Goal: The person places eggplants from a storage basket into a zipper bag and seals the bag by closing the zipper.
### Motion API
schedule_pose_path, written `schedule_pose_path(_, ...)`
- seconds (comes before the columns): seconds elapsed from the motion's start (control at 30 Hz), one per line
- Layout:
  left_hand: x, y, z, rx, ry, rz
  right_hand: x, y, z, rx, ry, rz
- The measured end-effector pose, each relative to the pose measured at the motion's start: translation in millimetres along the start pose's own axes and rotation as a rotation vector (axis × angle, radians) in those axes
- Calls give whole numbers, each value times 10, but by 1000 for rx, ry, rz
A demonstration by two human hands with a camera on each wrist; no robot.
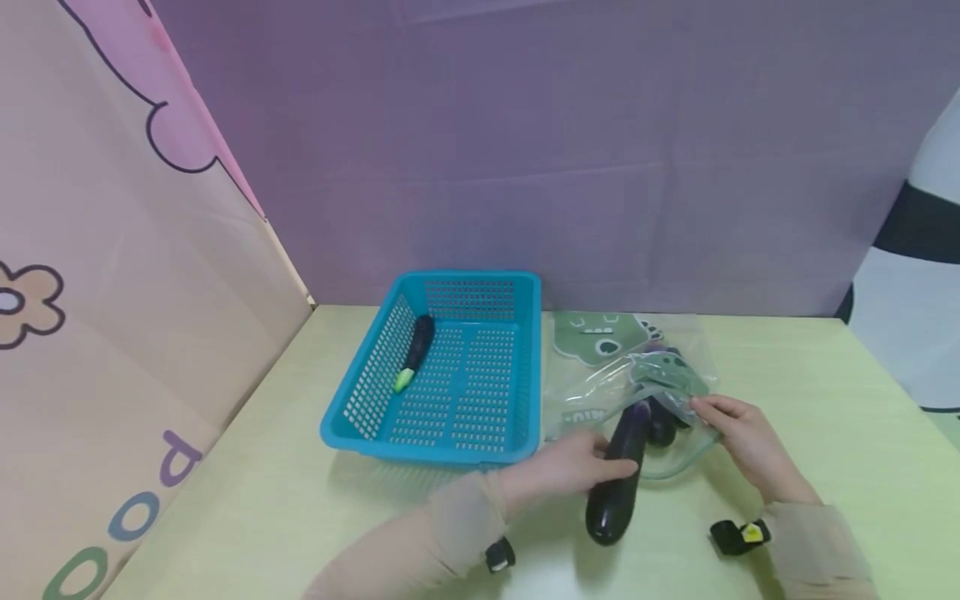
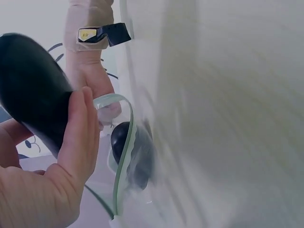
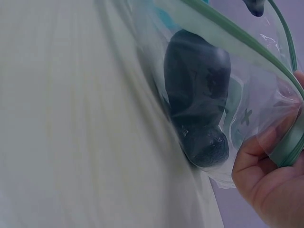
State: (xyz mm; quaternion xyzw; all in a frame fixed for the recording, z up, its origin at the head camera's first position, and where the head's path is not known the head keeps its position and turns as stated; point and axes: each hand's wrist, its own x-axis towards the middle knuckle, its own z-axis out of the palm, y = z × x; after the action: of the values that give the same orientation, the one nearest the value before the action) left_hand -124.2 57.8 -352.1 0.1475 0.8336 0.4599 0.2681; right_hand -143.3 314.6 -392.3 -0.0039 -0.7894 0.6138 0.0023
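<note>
My left hand grips a long, glossy dark eggplant round its middle, its narrower end at the mouth of a clear zip bag. In the left wrist view the same eggplant slants between thumb and fingers. The bag has a green zip edge and a green cartoon print. My right hand pinches the bag's rim at the right, and the right wrist view shows the green zip strip between thumb and fingers. More eggplants lie inside the bag, seen through the plastic.
A blue plastic basket stands left of the bag, with one small eggplant with a green stem end along its left side. The pale table meets a purple cloth backdrop. A printed cloth hangs at the left.
</note>
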Motion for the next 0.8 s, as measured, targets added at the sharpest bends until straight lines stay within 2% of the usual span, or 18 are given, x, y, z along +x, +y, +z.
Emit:
schedule_pose_path(0.17,49,-1,44,-91,4,-14,1,17,-12,-63,8,26)
schedule_pose_path(0.27,79,-6,81,-201,-1,-32,-2,16,-17,-86,6,25)
schedule_pose_path(0.5,117,-17,119,-518,-83,-53,-7,8,-19,-86,-4,22)
schedule_pose_path(0.8,162,-9,192,-735,-152,-65,-25,-12,-18,-92,-15,28)
